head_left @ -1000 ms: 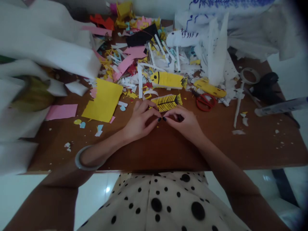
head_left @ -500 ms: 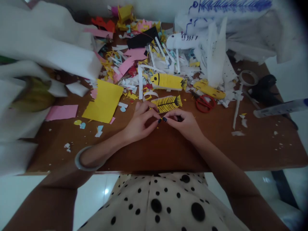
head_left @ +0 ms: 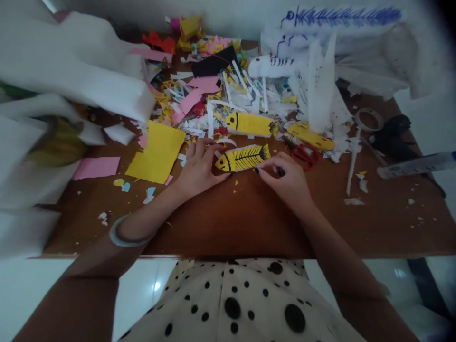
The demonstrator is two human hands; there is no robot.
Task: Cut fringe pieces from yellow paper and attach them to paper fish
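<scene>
Lying between both hands, yellow paper fish — left hand flat at its head, right hand fingers pinched at its lower edge.

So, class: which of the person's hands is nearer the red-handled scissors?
Right. The right hand lies just beside the red-handled scissors; the left hand is farther off, at the yellow paper fish's head end.

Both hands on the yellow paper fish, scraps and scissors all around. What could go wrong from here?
1. The paper fish is thin; with the left hand at its head and the right hand near its tail, a pull apart could tear or crease it.
2. The red scissors lie just beyond the right hand, so a careless reach could catch them.
3. The scrap pile sits close behind; a sweep could bury small pieces.
</scene>
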